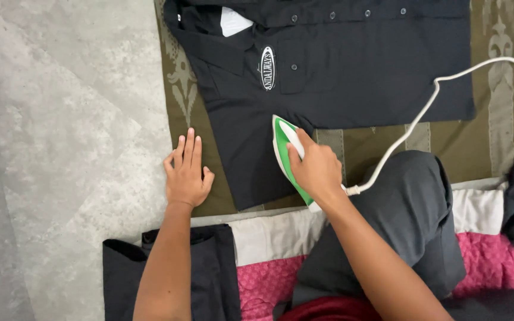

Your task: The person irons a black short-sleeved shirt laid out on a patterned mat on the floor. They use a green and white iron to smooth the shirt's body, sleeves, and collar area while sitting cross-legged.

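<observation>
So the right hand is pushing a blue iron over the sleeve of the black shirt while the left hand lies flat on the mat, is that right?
Not quite: the iron is green and white, not blue. The head view shows the right hand gripping it on the sleeve of the black shirt, while the left hand lies flat on the olive mat.

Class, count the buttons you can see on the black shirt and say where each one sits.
6. Four run along the top edge of the black shirt; one is on the collar near the label, one on the chest pocket. Others may be hidden.
</observation>
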